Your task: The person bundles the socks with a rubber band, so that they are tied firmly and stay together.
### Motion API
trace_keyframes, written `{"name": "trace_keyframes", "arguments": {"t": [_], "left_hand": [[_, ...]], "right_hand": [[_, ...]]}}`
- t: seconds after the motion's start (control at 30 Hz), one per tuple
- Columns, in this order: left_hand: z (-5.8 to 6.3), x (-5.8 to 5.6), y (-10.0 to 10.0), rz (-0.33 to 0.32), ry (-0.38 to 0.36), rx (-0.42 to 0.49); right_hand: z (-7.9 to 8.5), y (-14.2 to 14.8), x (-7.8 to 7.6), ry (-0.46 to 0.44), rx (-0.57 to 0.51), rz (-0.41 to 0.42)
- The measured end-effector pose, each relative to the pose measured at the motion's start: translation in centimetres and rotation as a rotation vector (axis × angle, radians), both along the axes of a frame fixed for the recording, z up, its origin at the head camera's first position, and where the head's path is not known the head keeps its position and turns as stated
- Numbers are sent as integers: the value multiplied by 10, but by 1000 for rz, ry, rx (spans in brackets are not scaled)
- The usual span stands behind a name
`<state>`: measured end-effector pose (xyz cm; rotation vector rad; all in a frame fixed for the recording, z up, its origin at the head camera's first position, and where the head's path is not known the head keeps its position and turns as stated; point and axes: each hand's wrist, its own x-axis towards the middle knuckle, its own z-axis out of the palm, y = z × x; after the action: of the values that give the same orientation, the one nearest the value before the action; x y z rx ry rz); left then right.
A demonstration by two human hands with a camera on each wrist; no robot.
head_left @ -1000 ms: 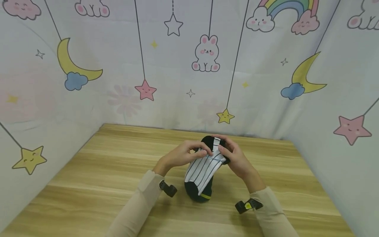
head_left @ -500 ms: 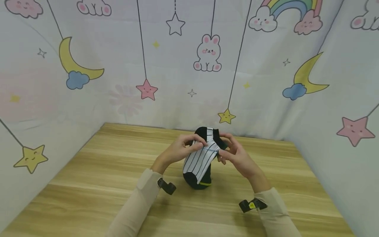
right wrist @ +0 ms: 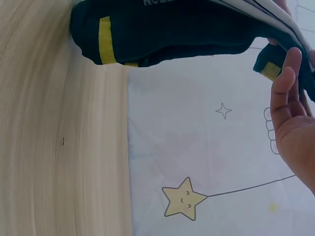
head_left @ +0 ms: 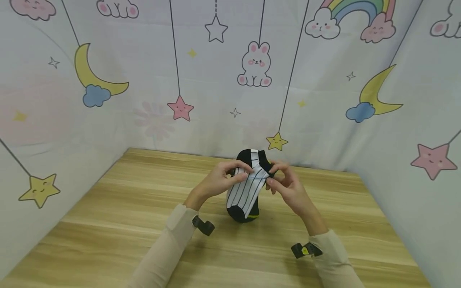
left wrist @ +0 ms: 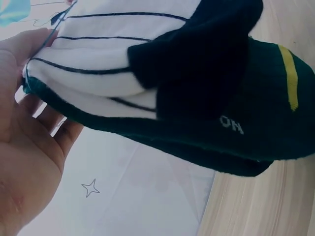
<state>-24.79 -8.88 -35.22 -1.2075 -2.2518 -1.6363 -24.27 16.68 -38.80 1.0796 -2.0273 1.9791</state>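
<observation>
A white sock [head_left: 244, 195] with dark stripes and black toe, heel and cuff is held up over the table. Behind it lies a dark sock [right wrist: 172, 32] with a yellow band and pale lettering, toe pointing down. A thin blue loop [head_left: 256, 178] crosses the white sock at its middle. My left hand [head_left: 220, 180] pinches the socks' left edge, with thumb and fingertips on the striped front. At the right edge, below the cuff, my right hand [head_left: 292, 190] pinches the fabric beside the loop's end. Whether it also grips the loop is hard to tell.
The wood-grain table [head_left: 144, 224] spreads under both arms. White printed cloth [head_left: 216, 132] walls it at the back and both sides. Black wrist cameras [head_left: 203, 226] sit on both sleeves.
The socks have risen, moving toward the back wall. My right hand has left the cuff's far side and come to the edge near the blue loop. The left hand keeps its hold.
</observation>
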Motion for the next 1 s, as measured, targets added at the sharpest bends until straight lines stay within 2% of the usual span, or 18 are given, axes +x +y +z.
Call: {"name": "trace_keyframes", "arguments": {"t": [0.27, 0.4, 0.57, 0.7, 0.77, 0.8, 0.9, 1.0], "left_hand": [[-1, 0, 0, 16, -4, -28], [-2, -2, 0, 39, -9, -26], [-1, -4, -2, 83, -46, 30], [-11, -17, -3, 113, -86, 83], [-18, -24, -4, 126, -84, 105], [-21, -28, -4, 131, -81, 117], [-22, -29, -4, 134, -53, 163], [-22, -30, -3, 130, -26, 197]], "right_hand": [[1, -11, 5, 134, 250, -260], [3, -10, 3, 136, 300, -289], [5, 0, 1, 137, 269, -262], [3, 5, -3, 151, 223, -226], [3, 6, -3, 147, 200, -190], [4, 7, -3, 139, 184, -164], [4, 11, -2, 110, 123, -53], [4, 14, -3, 74, 56, 108]]}}
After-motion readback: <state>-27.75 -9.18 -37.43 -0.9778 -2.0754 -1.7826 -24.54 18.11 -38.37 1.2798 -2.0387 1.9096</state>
